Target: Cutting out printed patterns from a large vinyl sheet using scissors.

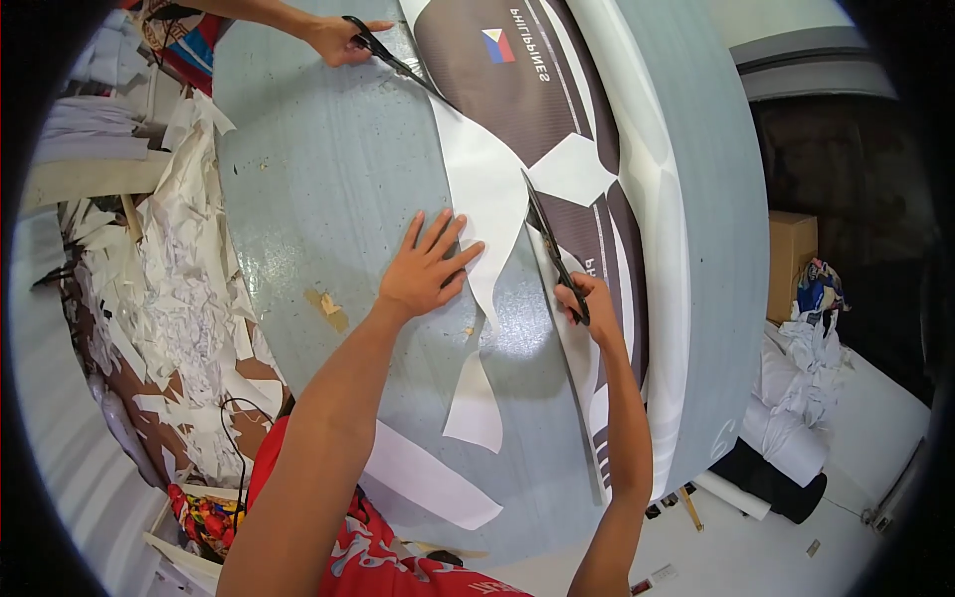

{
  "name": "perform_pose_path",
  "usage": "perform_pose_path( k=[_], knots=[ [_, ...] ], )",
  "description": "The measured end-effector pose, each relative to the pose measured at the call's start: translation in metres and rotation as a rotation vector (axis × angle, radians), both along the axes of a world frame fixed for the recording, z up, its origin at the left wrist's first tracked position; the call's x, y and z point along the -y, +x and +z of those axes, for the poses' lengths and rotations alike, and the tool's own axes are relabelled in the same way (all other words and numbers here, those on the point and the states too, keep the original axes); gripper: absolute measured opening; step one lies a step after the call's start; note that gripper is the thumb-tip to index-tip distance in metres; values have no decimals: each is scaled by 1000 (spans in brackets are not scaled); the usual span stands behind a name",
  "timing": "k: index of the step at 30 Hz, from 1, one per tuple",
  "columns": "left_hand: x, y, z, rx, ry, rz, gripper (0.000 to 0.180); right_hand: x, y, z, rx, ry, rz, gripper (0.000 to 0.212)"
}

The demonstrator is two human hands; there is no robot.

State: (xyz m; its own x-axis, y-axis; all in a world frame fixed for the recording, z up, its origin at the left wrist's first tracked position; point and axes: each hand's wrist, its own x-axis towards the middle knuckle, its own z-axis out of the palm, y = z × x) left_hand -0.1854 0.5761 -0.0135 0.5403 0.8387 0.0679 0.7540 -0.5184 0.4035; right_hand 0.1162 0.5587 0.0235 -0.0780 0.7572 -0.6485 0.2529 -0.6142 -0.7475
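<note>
My left hand (430, 267) lies flat with fingers spread, its fingertips on the edge of a white offcut (483, 184) and its palm over the table. In my right hand (594, 306) is a pair of black-handled scissors (548, 237), its blades at the cut edge where the offcut parts from the printed sheet. That sheet (468, 50) carries dark brown panels with white stripes and a small flag. Across the table, another person's hand (340, 42) holds a second pair of scissors (403, 68) against the same sheet's edge.
Under the sheet is a grey-blue table (318, 199), with a rolled white length (652, 199) along the sheet's right side. Loose white strips (433, 476) lie near me. Scraps (189, 259) heap up at left. A cardboard box (792, 264) and white bundles (791, 428) stand at right.
</note>
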Motion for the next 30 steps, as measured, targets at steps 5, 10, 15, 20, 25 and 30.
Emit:
perform_pose_path(
  k=[5, 10, 15, 20, 25, 30],
  knots=[
    [1, 3, -1, 19, -14, 4, 50, -8, 9, 1, 29, 19, 44, 36],
    [1, -2, 0, -9, -20, 10, 51, -31, 17, 1, 81, -26, 128, 39],
    [0, 2, -1, 13, -30, 13, 51, -44, 33, 1, 48, -18, 203, 36],
    [0, 6, 1, -2, -25, 3, 52, -46, 30, -7, 8, -25, 171, 33],
    [0, -1, -2, 8, -36, 8, 52, -56, 23, -2, 49, 5, 230, 32],
    [1, 0, -2, -1, -39, 5, 52, -54, 24, -3, 36, 3, 211, 33]
  ],
)
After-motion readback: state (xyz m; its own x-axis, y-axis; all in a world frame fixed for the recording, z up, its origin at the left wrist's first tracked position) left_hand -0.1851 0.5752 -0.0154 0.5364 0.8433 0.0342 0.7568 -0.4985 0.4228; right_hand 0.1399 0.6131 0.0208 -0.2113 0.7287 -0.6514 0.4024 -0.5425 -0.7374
